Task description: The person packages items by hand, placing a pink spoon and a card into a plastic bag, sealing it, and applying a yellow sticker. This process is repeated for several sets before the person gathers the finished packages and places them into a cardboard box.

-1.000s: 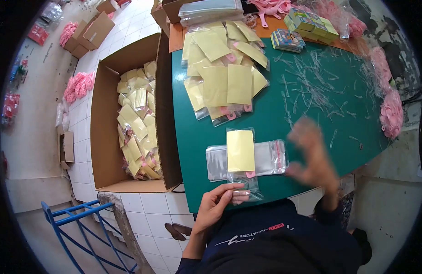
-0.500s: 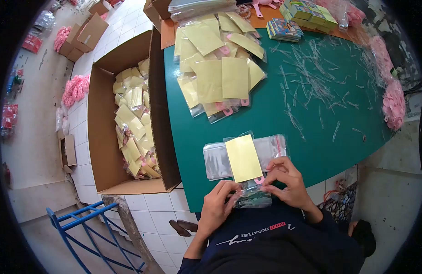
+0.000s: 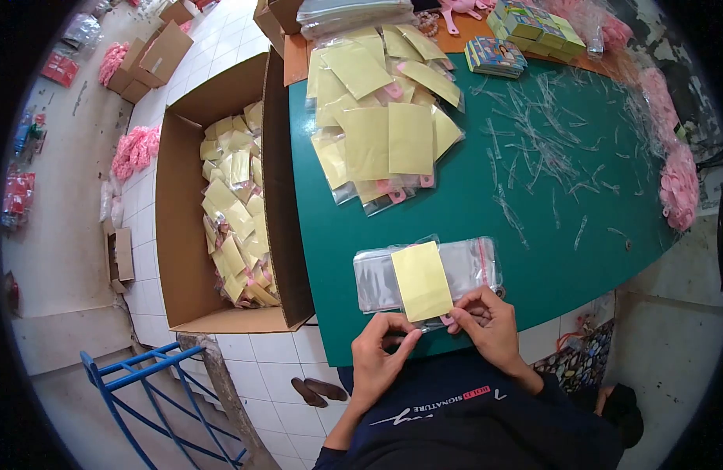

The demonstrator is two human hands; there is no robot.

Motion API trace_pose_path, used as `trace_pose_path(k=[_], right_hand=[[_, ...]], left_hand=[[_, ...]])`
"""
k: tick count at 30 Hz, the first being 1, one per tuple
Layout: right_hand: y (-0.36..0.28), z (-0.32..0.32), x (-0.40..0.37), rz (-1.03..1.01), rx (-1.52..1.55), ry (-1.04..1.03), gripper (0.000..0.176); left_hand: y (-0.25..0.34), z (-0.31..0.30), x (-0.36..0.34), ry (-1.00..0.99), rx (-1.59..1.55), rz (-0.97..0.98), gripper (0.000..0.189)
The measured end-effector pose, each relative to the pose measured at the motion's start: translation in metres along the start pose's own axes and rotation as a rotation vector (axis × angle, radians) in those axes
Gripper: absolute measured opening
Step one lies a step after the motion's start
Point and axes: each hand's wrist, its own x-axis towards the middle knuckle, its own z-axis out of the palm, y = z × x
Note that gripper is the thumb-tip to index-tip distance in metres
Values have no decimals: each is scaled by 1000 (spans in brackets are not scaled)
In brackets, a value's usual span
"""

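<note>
A clear plastic bag with a yellow card (image 3: 422,280) in it lies near the table's front edge. A bit of a pink item (image 3: 447,319) shows at the bag's near end. My left hand (image 3: 379,350) pinches the near left corner of this bag between thumb and fingers. At the near right corner, beside the pink part, my right hand (image 3: 488,327) is closed on the bag's edge. Under the bag lies a stack of flat clear plastic bags (image 3: 375,280) with a red strip near its right end.
Filled bags with yellow cards (image 3: 365,145) are heaped farther back on the green table (image 3: 330,243). Clear plastic strips (image 3: 542,141) lie scattered to the right. Small printed packs (image 3: 495,57) sit at the back. A cardboard box (image 3: 181,227) of filled bags stands left.
The clear flap that hung toward me from the bag's near end no longer sticks out. Both hands have shifted slightly and now hold the near corners. The view has moved a little.
</note>
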Motion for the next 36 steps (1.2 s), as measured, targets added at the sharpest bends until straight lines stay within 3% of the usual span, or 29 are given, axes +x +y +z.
trace_pose_path(k=[4,8,13,16,22,26,30,34,36], right_hand=[[-5,4,1,13,37,43,11],[-4,5,1,-43,23,42,12],[-9,6,1,-47,-46,-3,31],[-8,5,3,-78,-114,-39,42],[-8,2,2,-38,-147,-83,43],[-25,-3,8,55,-86,-156,49],[-74,-7,31,-174,-254,-257,46],[-119,-6,98,-386,-401,-189,47],[-129,-13,141,-546,-707,-144,60]], left_hand=[[8,9,-1,134,-186,-42,21],[-1,6,-2,100,-122,39,22],[-7,5,-4,66,-175,57,20],[-11,4,-3,55,-163,96,28],[4,-7,2,-33,171,152,56],[19,-12,6,-31,204,201,59],[53,-20,29,1,288,379,59],[78,-30,97,44,233,520,69],[73,-37,137,196,491,584,79]])
